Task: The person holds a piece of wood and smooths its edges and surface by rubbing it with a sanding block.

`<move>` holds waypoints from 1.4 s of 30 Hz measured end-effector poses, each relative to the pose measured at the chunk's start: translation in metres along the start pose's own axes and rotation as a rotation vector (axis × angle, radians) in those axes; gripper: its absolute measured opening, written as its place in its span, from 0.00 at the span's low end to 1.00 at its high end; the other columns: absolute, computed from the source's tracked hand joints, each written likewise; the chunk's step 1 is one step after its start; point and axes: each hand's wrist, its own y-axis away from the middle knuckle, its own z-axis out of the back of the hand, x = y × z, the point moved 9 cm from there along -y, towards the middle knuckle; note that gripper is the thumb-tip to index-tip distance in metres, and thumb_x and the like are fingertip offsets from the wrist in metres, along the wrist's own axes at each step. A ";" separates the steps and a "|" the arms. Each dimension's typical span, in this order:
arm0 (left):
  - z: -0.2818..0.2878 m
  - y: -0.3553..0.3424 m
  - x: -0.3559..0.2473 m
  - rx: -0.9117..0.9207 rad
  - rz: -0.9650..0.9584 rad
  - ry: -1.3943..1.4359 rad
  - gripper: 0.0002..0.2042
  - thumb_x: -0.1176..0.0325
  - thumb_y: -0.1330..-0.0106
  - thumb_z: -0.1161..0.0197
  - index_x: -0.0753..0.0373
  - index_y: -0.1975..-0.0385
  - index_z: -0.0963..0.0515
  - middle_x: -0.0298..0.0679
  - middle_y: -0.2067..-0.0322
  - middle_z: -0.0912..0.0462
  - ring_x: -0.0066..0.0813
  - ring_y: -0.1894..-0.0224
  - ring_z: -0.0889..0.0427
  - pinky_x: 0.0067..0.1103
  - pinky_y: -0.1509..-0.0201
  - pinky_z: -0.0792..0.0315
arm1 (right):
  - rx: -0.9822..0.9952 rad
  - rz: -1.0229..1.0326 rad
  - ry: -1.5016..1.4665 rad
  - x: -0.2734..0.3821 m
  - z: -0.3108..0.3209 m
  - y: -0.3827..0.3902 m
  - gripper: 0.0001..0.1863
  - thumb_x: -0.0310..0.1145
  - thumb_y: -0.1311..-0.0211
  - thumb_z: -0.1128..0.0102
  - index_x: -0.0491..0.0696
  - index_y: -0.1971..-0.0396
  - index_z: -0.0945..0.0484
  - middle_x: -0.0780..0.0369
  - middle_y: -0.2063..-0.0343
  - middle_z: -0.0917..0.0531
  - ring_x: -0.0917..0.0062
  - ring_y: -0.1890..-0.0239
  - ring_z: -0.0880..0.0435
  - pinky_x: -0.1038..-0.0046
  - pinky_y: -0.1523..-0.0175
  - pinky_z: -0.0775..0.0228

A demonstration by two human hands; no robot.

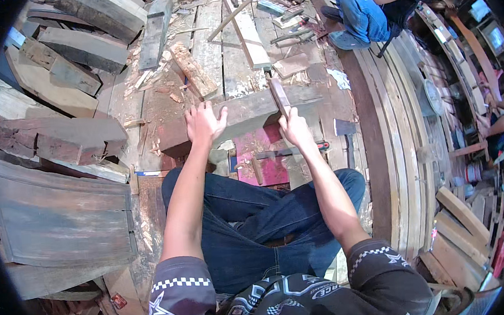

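And here, a dark wooden beam (237, 115) is seen laid crosswise at 12 o'clock, just above the middle of the view, its near-left end turned toward 10 o'clock; at 11 o'clock the left grip (205, 124) is planted on that beam, fingers spread apart, nothing clamped in them; at 2 o'clock the right grip (295, 128) is closed firmly round the near end of a brown tool (279, 94), whose narrow tip is pointed up toward 12 o'clock; the tool is held across the line of the beam, though whether the two are touching cannot be told.

Below the beam, at the very centre, a pink sheet (246, 164) is strewn with shavings; across it a tool with a red-and-black handle (322, 146) is laid, handle toward 3 o'clock; near that handle, also toward 3 o'clock, a broad metal blade (344, 127) is seen lying flat.

Farther up, at 11 o'clock, a rough, splintered chunk (193, 70) is surrounded by chips; at 12 a pale board (246, 36) is stretched lengthwise; at 1 o'clock a co-worker in blue jeans (365, 15) is seated; at 3 long planks (394, 122) are stacked; at 10, heavy blocks (64, 137) are crowded together.
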 end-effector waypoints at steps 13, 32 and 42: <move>0.008 -0.001 0.000 -0.074 -0.019 0.009 0.28 0.45 0.39 0.45 0.68 0.56 0.23 0.51 0.57 0.20 0.49 0.49 0.26 0.41 0.40 0.40 | -0.012 -0.044 -0.024 0.006 -0.005 0.007 0.19 0.42 0.35 0.51 0.40 0.58 0.38 0.36 0.70 0.21 0.39 0.64 0.21 0.46 0.59 0.28; 0.001 0.002 -0.001 -0.024 -0.032 -0.009 0.28 0.45 0.38 0.47 0.68 0.54 0.24 0.51 0.54 0.21 0.51 0.45 0.27 0.45 0.37 0.42 | -0.004 -0.048 -0.013 0.007 0.000 0.002 0.20 0.43 0.34 0.52 0.40 0.57 0.39 0.37 0.71 0.21 0.39 0.64 0.21 0.47 0.58 0.28; 0.013 -0.001 -0.005 0.033 0.004 -0.019 0.30 0.44 0.38 0.47 0.68 0.52 0.24 0.52 0.53 0.21 0.51 0.46 0.27 0.43 0.37 0.40 | -0.002 -0.058 -0.106 0.002 -0.005 0.036 0.17 0.39 0.34 0.52 0.38 0.61 0.39 0.35 0.72 0.22 0.39 0.63 0.21 0.45 0.58 0.31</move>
